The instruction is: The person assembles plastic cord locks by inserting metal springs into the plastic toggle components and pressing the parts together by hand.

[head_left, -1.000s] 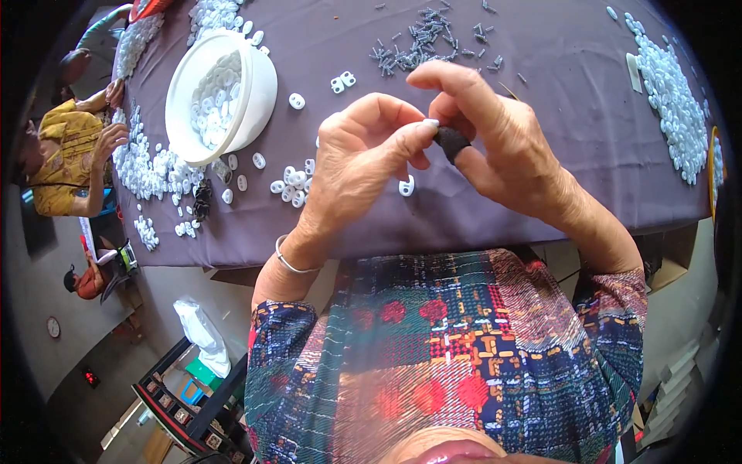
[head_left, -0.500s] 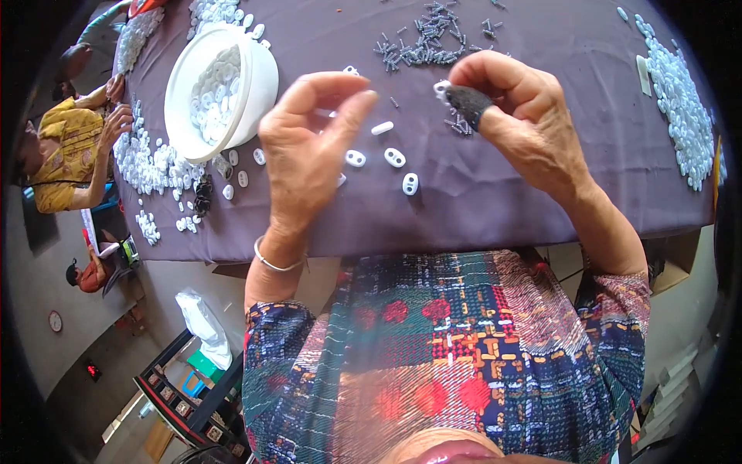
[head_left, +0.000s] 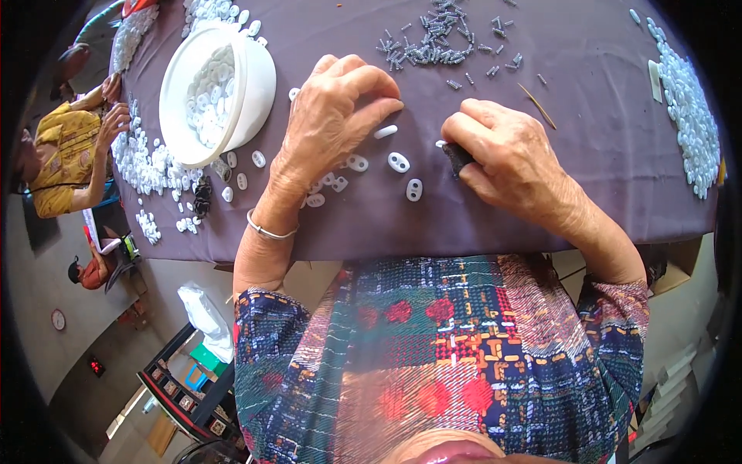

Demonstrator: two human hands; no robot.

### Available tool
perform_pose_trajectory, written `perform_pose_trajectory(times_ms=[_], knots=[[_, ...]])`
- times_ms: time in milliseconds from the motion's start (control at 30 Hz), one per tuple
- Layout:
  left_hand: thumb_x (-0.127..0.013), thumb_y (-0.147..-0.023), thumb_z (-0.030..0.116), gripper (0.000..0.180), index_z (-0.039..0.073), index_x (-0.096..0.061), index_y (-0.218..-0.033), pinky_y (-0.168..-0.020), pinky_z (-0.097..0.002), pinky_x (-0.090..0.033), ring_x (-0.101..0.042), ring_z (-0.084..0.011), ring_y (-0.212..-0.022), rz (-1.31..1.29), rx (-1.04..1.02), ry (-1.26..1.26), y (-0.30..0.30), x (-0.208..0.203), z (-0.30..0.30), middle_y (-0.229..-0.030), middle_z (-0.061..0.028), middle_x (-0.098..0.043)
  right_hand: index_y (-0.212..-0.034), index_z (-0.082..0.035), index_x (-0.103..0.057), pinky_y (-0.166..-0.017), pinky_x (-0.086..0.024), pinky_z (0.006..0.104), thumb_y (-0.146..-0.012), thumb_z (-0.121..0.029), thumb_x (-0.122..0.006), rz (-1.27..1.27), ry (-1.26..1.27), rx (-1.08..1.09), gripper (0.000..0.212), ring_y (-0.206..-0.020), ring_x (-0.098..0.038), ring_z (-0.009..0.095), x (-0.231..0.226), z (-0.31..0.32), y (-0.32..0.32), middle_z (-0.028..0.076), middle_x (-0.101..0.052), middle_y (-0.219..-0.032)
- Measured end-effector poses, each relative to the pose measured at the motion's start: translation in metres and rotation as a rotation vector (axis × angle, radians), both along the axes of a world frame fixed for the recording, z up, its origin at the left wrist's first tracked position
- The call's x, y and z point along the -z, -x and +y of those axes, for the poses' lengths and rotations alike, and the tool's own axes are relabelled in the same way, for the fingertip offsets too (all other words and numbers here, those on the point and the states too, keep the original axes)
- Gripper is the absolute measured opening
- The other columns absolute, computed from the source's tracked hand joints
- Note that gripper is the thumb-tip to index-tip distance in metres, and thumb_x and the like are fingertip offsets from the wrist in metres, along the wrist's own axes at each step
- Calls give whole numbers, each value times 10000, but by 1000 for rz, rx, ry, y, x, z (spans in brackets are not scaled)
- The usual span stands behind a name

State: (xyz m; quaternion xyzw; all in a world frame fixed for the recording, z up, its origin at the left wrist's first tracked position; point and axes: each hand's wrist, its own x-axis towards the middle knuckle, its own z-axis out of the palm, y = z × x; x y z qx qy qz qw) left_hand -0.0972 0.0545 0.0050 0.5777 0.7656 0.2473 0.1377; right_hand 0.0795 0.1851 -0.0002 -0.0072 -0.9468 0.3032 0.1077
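Observation:
My left hand (head_left: 336,116) is over the table, thumb and fingertips pinched together; whatever is between them, if anything, is too small or hidden to see. My right hand (head_left: 514,155) is closed, with a dark cover (head_left: 457,158) on its thumb. From its fingertips pokes the end of a small white plastic piece (head_left: 440,144). Between the hands lie a white oval two-hole cord lock (head_left: 398,162), another two-hole cord lock (head_left: 414,190) and a narrow white piece (head_left: 386,131). More white pieces (head_left: 315,199) sit partly hidden beside my left wrist.
Dark small springs (head_left: 437,46) are heaped beyond my hands, near a thin brownish stick (head_left: 537,106). A white tub (head_left: 259,100) of white pieces stands at left, with loose pieces (head_left: 147,166) around it. Another white pile (head_left: 684,108) lies far right. A person in yellow (head_left: 66,147) sits at left.
My right hand has come down toward me and turned, leaving less of the white piece showing. My left hand has moved up and right, its fingertips closing together. Springs and the stick are uncovered.

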Motion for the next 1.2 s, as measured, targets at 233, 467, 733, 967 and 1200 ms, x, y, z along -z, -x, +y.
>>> perform_pose_trajectory(times_ms=[233,467,733,967,1200], knots=[[-660,-691,99,102,55,-587,-747,-687,-349,-438,-517,-246,-787,49,21,-140,-5,9,-1,-765,-55,-574,-827,-34,-508,-608,-451,363,-546,-16,-610,-22,-67,22,300,-743,-533,277,2,-5,-3,97,-481,-774],[-645,-701,-4,128,25,-568,-799,-588,-274,-458,-578,-158,-674,-211,-122,-272,-19,5,-6,-744,-39,-606,-824,-23,-524,-583,-451,342,-563,11,-614,49,-55,34,278,-696,-530,269,2,-7,-3,101,-491,-748],[-653,-733,-57,197,-16,-560,-901,-651,-228,-506,-614,-135,-729,-1220,-371,-148,-35,-25,-14,-799,-89,-624,-904,23,-579,-594,-403,178,-760,19,-518,-83,902,247,157,-701,-500,38,-17,1,0,4,-559,-782],[-673,-741,4,186,7,-569,-895,-563,-203,-488,-628,-129,-699,-1249,-385,-71,-42,-23,-13,-797,-69,-636,-910,30,-585,-557,-406,164,-766,19,-489,-189,944,245,174,-659,-505,25,-23,1,1,-6,-564,-761],[-675,-747,15,193,3,-567,-906,-565,-203,-492,-630,-132,-704,-1257,-404,-65,-44,-18,-9,-813,-71,-637,-901,25,-583,-550,-405,162,-762,20,-492,-140,923,213,166,-664,-512,26,-13,2,1,-3,-564,-755]])
